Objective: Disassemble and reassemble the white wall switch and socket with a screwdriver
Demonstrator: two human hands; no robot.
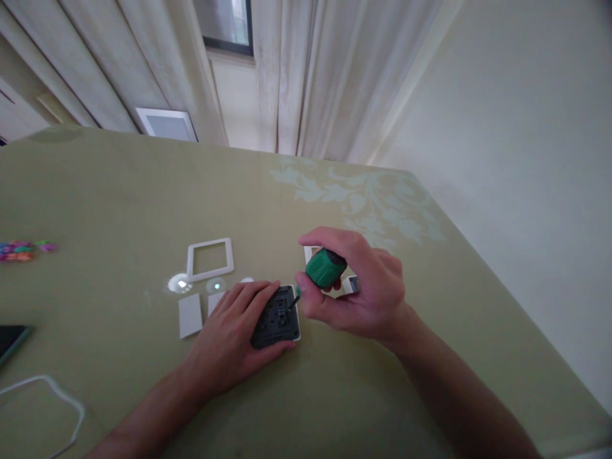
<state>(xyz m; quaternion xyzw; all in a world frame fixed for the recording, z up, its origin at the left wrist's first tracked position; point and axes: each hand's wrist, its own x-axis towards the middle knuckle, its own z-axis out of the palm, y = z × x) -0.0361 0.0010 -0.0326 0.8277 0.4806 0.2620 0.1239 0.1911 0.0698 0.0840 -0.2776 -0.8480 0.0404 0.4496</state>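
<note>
A square wall-switch module [270, 328] with a black back and a white edge lies face down on the table. My left hand [234, 331] grips it, fingers along the far side and thumb along the near side. In my right hand [366, 287] is a screwdriver [325, 268] with a stubby green and black handle, held between thumb and fingers. Its dark shaft slants down to the left, and the tip meets the middle of the module's back. Whether the tip sits in a screw is too small to tell.
A white rectangular frame [209, 276] and a white flat plate [190, 315] lie left of the module. Another white piece [308, 254] is partly hidden behind my right hand. Farther left are colourful small pieces [19, 250], a dark flat object [12, 341] and a white cable [62, 394].
</note>
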